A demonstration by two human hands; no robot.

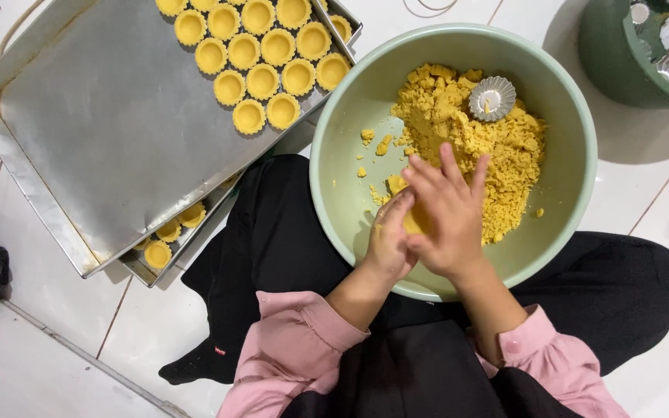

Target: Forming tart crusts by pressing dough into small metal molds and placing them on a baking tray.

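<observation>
White floor tiles (pixel 56 364) — green bowl (pixel 334 178) on a lap.
Left hand (pixel 390 241) and right hand (pixel 449 220) clasp yellow dough (pixel 416 220) between them.

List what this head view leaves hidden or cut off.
- Dough piece: mostly covered by right hand and left hand.
- Lower tray: hidden under the upper tray.
- Dark green tub: cut by the frame's top-right edge.

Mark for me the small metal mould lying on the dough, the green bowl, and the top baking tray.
small metal mould (pixel 492 98), head view, on its fluted inside.
green bowl (pixel 342 166), head view, on its bare inner wall.
top baking tray (pixel 110 131), head view, on its bare floor.
</observation>
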